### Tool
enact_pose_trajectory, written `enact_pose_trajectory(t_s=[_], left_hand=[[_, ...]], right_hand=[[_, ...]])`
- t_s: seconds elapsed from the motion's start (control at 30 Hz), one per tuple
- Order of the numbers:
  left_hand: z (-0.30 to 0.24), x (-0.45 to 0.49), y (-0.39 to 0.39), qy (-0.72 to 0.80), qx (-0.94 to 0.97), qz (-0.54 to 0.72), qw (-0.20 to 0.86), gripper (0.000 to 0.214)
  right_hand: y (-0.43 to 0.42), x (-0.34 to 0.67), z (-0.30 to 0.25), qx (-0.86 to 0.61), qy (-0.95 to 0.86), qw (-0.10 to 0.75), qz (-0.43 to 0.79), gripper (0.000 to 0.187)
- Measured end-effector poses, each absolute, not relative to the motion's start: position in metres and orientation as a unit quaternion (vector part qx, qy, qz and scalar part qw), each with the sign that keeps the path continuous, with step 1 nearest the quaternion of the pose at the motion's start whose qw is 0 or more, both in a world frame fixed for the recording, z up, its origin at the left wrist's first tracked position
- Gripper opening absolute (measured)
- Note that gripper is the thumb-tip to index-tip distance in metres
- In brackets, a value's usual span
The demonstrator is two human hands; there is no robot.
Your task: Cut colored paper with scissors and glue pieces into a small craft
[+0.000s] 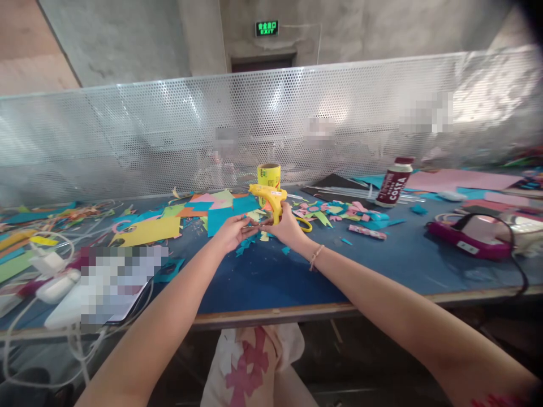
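Note:
A yellow hot glue gun point(271, 195) is gripped in my right hand point(289, 227), its nozzle pointing left over the table. My left hand point(234, 233) is just left of it, fingers reaching toward the right hand and pinched together. Whatever small, thin thing lies between those fingertips is too small to make out. Behind the glue gun stands a roll of yellow tape point(268, 170), upright and partly covered by the gun. Small blue and pale paper scraps point(244, 247) lie beneath my hands.
Coloured paper sheets point(148, 230) and cut scraps spread across the blue table point(271, 282). A bottle point(395, 182) and a purple device point(470, 236) are on the right. White cables and a charger point(47, 263) lie left. A perforated metal screen point(169, 135) borders the back.

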State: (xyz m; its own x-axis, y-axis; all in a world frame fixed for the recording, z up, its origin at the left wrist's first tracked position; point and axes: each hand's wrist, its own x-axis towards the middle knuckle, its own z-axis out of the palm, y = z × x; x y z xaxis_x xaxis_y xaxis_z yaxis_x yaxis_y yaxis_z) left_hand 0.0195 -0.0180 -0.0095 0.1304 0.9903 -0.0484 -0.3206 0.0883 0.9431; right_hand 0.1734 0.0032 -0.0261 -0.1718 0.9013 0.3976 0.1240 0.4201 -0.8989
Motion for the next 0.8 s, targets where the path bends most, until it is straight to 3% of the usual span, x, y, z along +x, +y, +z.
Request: enact_pose_trajectory(t_s=[0.27, 0.4, 0.8], left_hand=[[-0.008, 0.017, -0.016, 0.358, 0.304, 0.525, 0.71, 0.012], [0.001, 0.019, -0.021, 0.343, 0.234, 0.503, 0.758, 0.021], [0.01, 0.021, -0.027, 0.307, 0.175, 0.517, 0.779, 0.029]], right_hand=[[0.001, 0.177, -0.025, -0.399, -0.682, 0.533, 0.302, 0.068], [0.002, 0.177, -0.026, -0.404, -0.681, 0.545, 0.277, 0.067], [-0.002, 0.178, -0.015, -0.412, -0.66, 0.566, 0.274, 0.051]])
